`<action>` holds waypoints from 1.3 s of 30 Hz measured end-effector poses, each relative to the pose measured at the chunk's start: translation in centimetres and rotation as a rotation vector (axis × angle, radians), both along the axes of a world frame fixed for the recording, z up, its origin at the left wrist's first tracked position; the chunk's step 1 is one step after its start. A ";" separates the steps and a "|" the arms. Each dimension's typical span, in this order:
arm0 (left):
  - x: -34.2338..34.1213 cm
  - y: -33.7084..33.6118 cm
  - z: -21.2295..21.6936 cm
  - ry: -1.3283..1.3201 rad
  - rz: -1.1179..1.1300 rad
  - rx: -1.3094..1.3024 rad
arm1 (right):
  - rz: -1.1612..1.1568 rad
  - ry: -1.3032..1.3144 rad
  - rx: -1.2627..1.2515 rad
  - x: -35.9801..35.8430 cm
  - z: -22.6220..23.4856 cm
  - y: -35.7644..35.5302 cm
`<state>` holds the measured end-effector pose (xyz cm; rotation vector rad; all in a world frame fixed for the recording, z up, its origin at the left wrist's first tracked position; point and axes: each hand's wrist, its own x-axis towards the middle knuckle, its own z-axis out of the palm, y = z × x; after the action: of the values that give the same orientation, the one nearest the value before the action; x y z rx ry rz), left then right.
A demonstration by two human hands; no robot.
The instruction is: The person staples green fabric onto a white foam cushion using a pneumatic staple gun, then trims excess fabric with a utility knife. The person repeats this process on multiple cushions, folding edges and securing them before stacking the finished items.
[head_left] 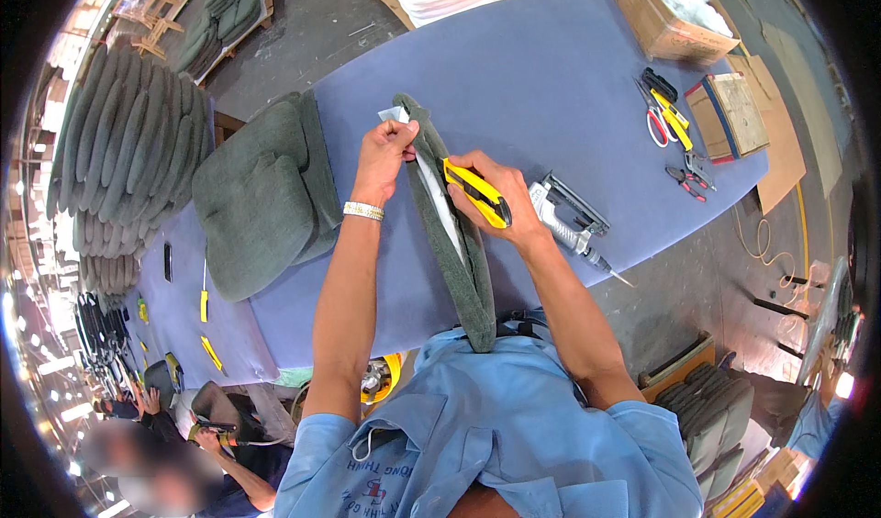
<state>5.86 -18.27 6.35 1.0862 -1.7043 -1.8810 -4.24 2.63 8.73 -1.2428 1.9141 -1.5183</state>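
One broad blue bench (532, 68) fills the middle, with a tall stack of grey-green cushions (138, 133) beyond its left side. More flat cushions (248, 215) lie on the bench's left part. Between the hands, a long, narrow cushion (466, 289) stands on edge, pointing away from the body, its near end at the blue shirt (560, 445); a slit bares white filling (439, 204). It should be light, soft and easily bent, its cloth hardly slippery; the cloth along the slit looks the surest hold. A pneumatic stapler (571, 217) lies right of the right hand (496, 192). That hand slants in from the right, knuckles up, its grip wrapped round a yellow utility knife (473, 192) beside the cushion; whether the blade is out, I cannot tell. The left hand (381, 158) reaches forward, its grip pinched closed on the slit's far end, near a small white slip (393, 114).
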 end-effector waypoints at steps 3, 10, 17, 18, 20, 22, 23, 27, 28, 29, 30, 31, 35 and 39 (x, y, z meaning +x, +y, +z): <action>0.1 0.0 0.3 0.021 -0.023 0.021 | -0.002 0.018 0.013 0.5 0.1 1.0; -0.8 0.3 1.9 0.099 -0.084 0.080 | 0.005 0.009 0.003 2.6 0.7 4.7; -1.1 -0.2 0.6 0.273 -0.054 0.250 | -0.010 0.064 0.039 4.9 1.2 9.3; -1.0 -0.3 0.4 0.268 -0.047 0.239 | -0.009 0.062 0.057 5.5 1.3 10.0; -0.6 -0.3 0.2 0.257 -0.029 0.215 | -0.005 0.084 0.050 6.3 1.3 10.9; -0.9 1.6 2.3 0.120 0.026 0.005 | -0.024 0.062 0.077 6.7 1.3 11.3; -0.9 2.8 3.2 0.050 0.050 -0.099 | -0.036 0.051 0.092 6.8 1.2 11.4; 2.5 7.6 4.6 -0.250 -0.131 -0.513 | -0.048 0.061 0.052 7.1 1.0 11.5; 3.1 9.0 4.7 -0.309 -0.154 -0.657 | -0.052 0.064 0.058 7.2 1.0 11.5; 3.2 9.9 4.6 -0.367 -0.177 -0.801 | -0.055 0.068 0.064 7.2 1.0 11.5; 3.4 10.4 4.1 -0.384 -0.180 -0.894 | -0.056 0.070 0.049 7.2 1.1 11.4; 3.7 10.8 3.3 -0.400 -0.183 -0.987 | -0.057 0.073 0.034 7.2 1.2 11.3; 3.3 12.4 3.8 -0.456 -0.183 -1.131 | -0.038 0.074 0.056 7.1 1.3 11.3; 3.3 12.1 3.3 -0.401 -0.201 -1.161 | -0.030 0.098 0.025 6.7 1.5 11.2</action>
<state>9.12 -6.18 9.68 0.7871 -2.6124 -0.4485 2.47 13.79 10.26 -1.3055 2.0165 -1.4683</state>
